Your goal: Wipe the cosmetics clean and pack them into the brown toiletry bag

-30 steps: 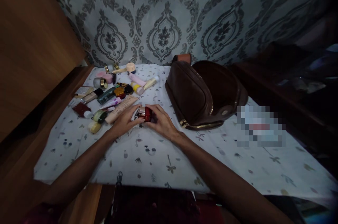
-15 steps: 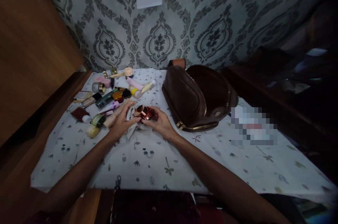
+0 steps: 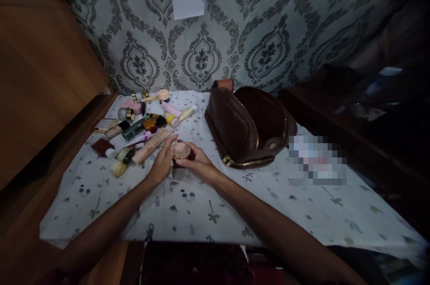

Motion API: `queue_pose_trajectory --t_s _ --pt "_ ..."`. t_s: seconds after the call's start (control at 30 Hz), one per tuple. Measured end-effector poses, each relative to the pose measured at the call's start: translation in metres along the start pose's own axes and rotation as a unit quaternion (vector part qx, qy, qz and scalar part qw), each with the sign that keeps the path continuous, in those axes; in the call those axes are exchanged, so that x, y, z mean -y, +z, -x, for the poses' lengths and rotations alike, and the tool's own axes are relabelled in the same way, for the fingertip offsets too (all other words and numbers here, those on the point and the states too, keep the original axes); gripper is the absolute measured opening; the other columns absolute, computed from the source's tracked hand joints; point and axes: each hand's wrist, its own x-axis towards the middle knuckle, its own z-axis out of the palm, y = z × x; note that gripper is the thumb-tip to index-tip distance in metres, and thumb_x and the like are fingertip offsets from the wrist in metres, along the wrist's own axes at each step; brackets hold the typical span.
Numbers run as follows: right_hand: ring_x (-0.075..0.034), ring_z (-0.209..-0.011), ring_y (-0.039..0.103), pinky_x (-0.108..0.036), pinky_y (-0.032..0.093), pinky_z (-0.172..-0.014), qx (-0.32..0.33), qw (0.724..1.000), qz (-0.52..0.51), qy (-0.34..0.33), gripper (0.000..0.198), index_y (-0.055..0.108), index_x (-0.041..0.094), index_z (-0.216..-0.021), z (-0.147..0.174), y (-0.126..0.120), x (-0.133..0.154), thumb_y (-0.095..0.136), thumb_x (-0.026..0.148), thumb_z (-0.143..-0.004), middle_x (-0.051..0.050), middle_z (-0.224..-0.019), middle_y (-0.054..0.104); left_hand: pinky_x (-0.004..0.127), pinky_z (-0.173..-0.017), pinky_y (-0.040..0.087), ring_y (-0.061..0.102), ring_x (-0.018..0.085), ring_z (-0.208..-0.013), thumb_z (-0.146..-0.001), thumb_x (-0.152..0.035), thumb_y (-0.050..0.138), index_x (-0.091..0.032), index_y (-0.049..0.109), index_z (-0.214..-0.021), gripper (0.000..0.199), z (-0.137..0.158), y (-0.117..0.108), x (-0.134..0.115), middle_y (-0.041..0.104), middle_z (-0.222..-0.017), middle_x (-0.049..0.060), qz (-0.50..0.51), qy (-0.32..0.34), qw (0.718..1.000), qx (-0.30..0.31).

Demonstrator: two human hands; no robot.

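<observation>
A small dark-red cosmetic jar (image 3: 182, 151) with a rose-gold rim is between my hands, its pale round face turned up towards me. My right hand (image 3: 200, 165) is closed around the jar's right side, thumb in front. My left hand (image 3: 161, 165) is curled against its left side with a whitish cloth, of which only scraps show near the fingers. Just left of that hand lies a beige squeeze tube (image 3: 152, 146). An open brown leather bag (image 3: 231, 126) stands to the right of my right hand.
Several cosmetics crowd the table's left part, among them an amber jar (image 3: 150, 125), a dark green tube (image 3: 133, 129) and a dark-red bottle (image 3: 103, 147). A blurred-out item (image 3: 317, 159) lies right of the bag. A wooden cabinet (image 3: 47, 74) borders the left side.
The jar has been turned in my hands, so its pale round face now points up at me. Less of the cloth shows. The view has shifted slightly.
</observation>
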Motion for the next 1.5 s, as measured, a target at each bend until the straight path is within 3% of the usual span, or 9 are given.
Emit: queue_pose_trajectory --t_s 0.33,0.57,0.73,0.87,1.03,1.2,1.27,1.4,1.5 --pt "-0.021 -0.098 0.063 -0.034 0.048 -0.093 -0.052 0.999 -0.009 0.001 0.05 0.065 0.024 -0.102 -0.001 -0.001 -0.004 0.083 0.05 -0.064 -0.003 -0.103 0.069 0.051 -0.117 0.029 0.036 0.033 -0.143 -0.088 -0.055 0.06 -0.017 0.016 -0.153 0.088 0.006 -0.004 0.01 0.037 -0.153 0.02 -0.092 0.06 0.99 0.087" --pt "-0.02 -0.097 0.061 -0.033 0.046 -0.091 -0.013 0.984 0.174 -0.047 0.049 0.06 0.022 -0.109 0.0 -0.006 0.0 0.075 0.053 -0.074 -0.002 -0.101 0.066 0.049 -0.113 0.036 0.04 0.036 -0.14 -0.076 -0.045 0.076 -0.019 0.017 -0.152 0.1 0.006 -0.013 0.011 0.037 -0.153 0.019 -0.104 0.03 0.989 0.1" --pt "-0.019 -0.087 0.056 -0.032 0.045 -0.084 -0.028 0.946 0.313 -0.081 0.035 0.064 0.019 -0.093 0.0 -0.01 0.003 0.071 0.05 -0.078 0.0 -0.087 0.057 0.047 -0.11 0.041 0.046 0.037 -0.135 -0.073 -0.038 0.077 -0.018 0.02 -0.151 0.099 0.004 -0.03 0.009 0.043 -0.148 0.018 -0.138 0.023 0.98 0.144" --pt "-0.017 -0.086 0.056 -0.032 0.046 -0.083 -0.004 0.937 0.334 -0.102 0.047 0.06 0.022 -0.123 0.001 -0.013 0.006 0.07 0.04 -0.081 0.0 -0.091 0.058 0.046 -0.104 0.047 0.052 0.036 -0.129 -0.072 -0.033 0.077 -0.018 0.02 -0.149 0.097 0.003 -0.036 0.006 0.049 -0.139 0.018 -0.143 0.003 0.972 0.187" --pt "-0.019 -0.089 0.057 -0.033 0.046 -0.082 0.025 0.93 0.346 -0.117 0.041 0.065 0.026 -0.123 0.0 -0.015 0.012 0.068 0.039 -0.085 -0.004 -0.099 0.063 0.048 -0.1 0.05 0.056 0.034 -0.124 -0.076 -0.045 0.076 -0.02 0.026 -0.145 0.089 0.002 -0.038 0.001 0.052 -0.136 0.016 -0.127 -0.011 0.97 0.209" --pt "-0.017 -0.082 0.057 -0.031 0.048 -0.076 0.019 0.936 0.336 -0.103 0.054 0.058 0.023 -0.136 -0.002 -0.021 0.01 0.065 0.045 -0.087 -0.003 -0.093 0.061 0.048 -0.115 0.037 0.034 0.035 -0.144 -0.076 -0.032 0.073 -0.023 0.024 -0.152 0.09 0.0 -0.052 0.011 0.032 -0.156 0.015 -0.165 0.072 0.947 0.267" --pt "-0.016 -0.082 0.058 -0.03 0.049 -0.076 0.012 0.935 0.341 -0.093 0.054 0.056 0.024 -0.138 -0.003 -0.024 0.008 0.062 0.045 -0.089 -0.003 -0.095 0.062 0.05 -0.118 0.031 0.027 0.034 -0.147 -0.08 -0.028 0.067 -0.022 0.027 -0.153 0.084 0.001 -0.058 0.017 0.029 -0.158 0.015 -0.192 0.098 0.94 0.265" --pt "-0.017 -0.087 0.061 -0.032 0.05 -0.079 -0.001 0.937 0.34 -0.082 0.05 0.058 0.024 -0.135 -0.005 -0.028 0.006 0.057 0.049 -0.092 -0.004 -0.098 0.065 0.046 -0.108 0.045 0.054 0.028 -0.124 -0.088 -0.018 0.048 -0.025 0.048 -0.143 0.056 0.003 -0.061 0.022 0.054 -0.132 0.012 -0.225 0.084 0.947 0.215" --pt "-0.018 -0.089 0.062 -0.032 0.05 -0.08 -0.006 0.938 0.338 -0.077 0.05 0.061 0.023 -0.132 -0.005 -0.027 0.006 0.058 0.051 -0.091 -0.005 -0.098 0.067 0.045 -0.107 0.045 0.057 0.027 -0.119 -0.087 -0.016 0.043 -0.024 0.057 -0.134 0.05 0.001 -0.058 0.016 0.06 -0.127 0.01 -0.232 0.078 0.958 0.146"
